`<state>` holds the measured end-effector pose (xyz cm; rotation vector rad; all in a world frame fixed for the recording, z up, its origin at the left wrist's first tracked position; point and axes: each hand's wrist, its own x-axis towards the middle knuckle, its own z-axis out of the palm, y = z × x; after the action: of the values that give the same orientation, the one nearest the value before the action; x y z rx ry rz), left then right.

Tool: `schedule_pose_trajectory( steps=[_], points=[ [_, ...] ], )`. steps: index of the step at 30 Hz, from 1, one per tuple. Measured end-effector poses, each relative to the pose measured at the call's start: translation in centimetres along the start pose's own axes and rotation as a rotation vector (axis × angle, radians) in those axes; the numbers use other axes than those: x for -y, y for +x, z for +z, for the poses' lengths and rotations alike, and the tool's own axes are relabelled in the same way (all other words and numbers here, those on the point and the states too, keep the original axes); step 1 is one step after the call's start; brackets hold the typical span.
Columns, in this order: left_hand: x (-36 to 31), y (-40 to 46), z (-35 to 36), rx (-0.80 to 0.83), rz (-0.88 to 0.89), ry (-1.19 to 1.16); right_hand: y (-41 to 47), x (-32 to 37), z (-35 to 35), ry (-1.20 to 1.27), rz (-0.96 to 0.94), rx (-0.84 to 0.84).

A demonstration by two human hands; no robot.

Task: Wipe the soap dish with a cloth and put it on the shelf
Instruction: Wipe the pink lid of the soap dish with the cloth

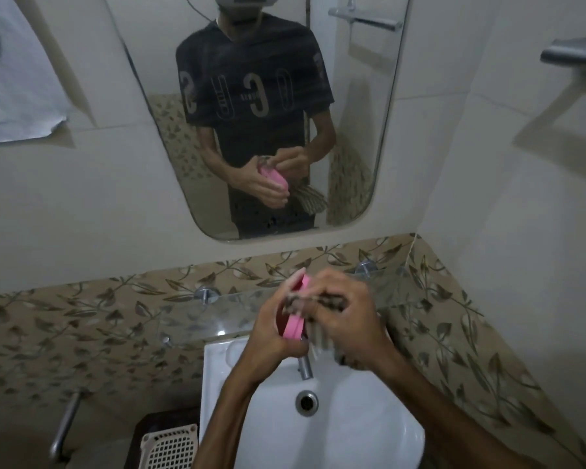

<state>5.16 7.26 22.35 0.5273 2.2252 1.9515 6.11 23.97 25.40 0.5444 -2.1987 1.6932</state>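
Soap dish [294, 324]: pink, tilted on edge above the sink [352, 434] — contents hidden.
Left hand [271, 328]: fingers wrapped round the dish.
Right hand [345, 319]: pinching the cloth [318, 336] against it.

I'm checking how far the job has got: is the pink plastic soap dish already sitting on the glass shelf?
No, the pink plastic soap dish is held in the left hand above the white sink.

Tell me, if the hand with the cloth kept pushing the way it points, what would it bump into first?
The right hand grips the cloth and points left, toward the pink soap dish held by the left hand. It would probably meet the dish first; cloth and dish already seem to touch, though blur hides the exact contact.
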Motion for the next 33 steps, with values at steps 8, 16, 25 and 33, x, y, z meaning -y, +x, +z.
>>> schedule_pose_trajectory(
  steps=[8,16,25,33],
  points=[
    [0.1,0.5,0.1,-0.040,-0.031,-0.034,-1.7,0.5,2.1,0.036,-0.093,0.043],
    [0.6,-0.5,-0.6,-0.043,-0.035,0.025,-0.7,-0.4,2.1,0.101,0.025,0.037],
    [0.6,-1.0,-0.4,-0.001,-0.021,0.088,0.6,-2.2,0.9,0.120,0.066,0.001],
    [-0.8,-0.7,0.5,0.028,0.060,0.053,2.9,-3.9,-0.7,0.756,0.753,-0.069]
  ],
)
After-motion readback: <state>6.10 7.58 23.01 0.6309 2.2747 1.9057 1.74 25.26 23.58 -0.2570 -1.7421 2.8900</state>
